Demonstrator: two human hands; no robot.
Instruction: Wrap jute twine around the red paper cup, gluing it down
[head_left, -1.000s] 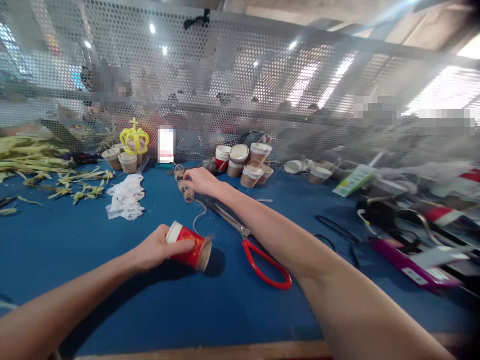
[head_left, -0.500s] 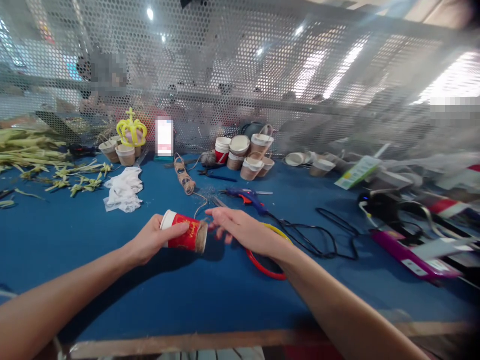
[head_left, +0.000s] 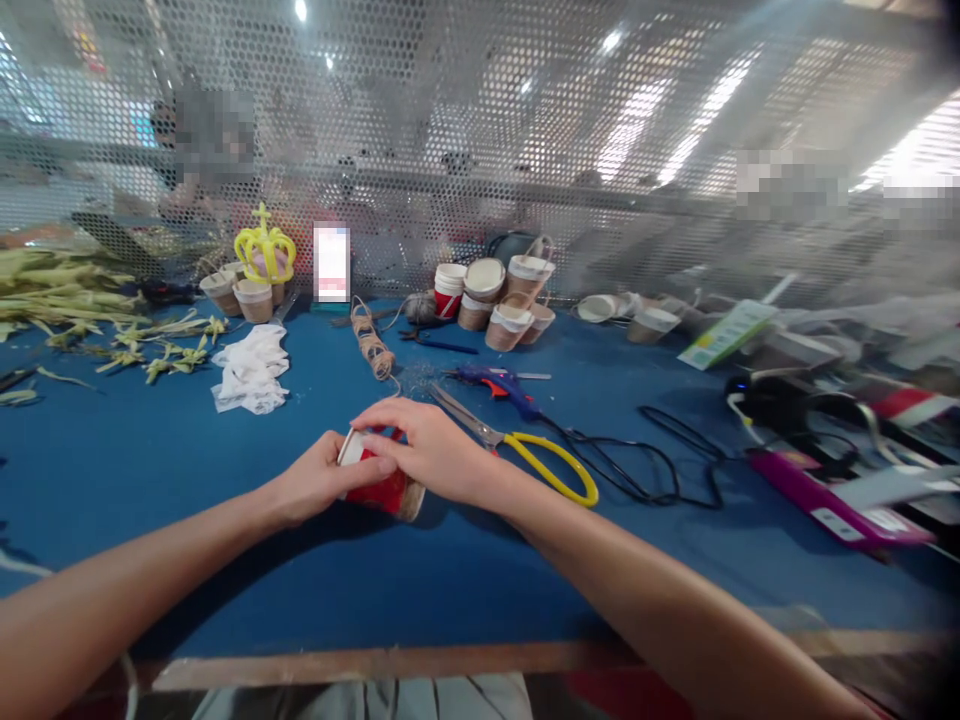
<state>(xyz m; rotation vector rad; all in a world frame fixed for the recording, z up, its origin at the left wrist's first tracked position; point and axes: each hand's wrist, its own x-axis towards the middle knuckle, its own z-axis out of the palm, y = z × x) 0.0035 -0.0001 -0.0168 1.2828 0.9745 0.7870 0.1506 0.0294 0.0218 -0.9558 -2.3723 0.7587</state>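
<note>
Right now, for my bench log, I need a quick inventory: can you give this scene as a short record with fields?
Left hand: holds red-and-white cup
Right hand: laid over the cup; exact grip hidden
Cup: tilted on its side, brown band at its base end
Twine bundle: beyond the cup, on the blue table
Scissors: beyond the right forearm
Glue gun: beyond the scissors
White cloth: left of the twine

Perforated metal screen [head_left: 420, 120], standing behind the blue tabletop [head_left: 525, 590]. Left: heaped pale-green plant strips [head_left: 60, 285]; yellow crown-shaped ornament [head_left: 264, 262], topped by a cross; crumpled white cloth [head_left: 251, 370] lying nearer the viewer. Centre-left: bright-screened phone [head_left: 331, 262], upright. Right: purple box [head_left: 832, 500], set obliquely.
</note>
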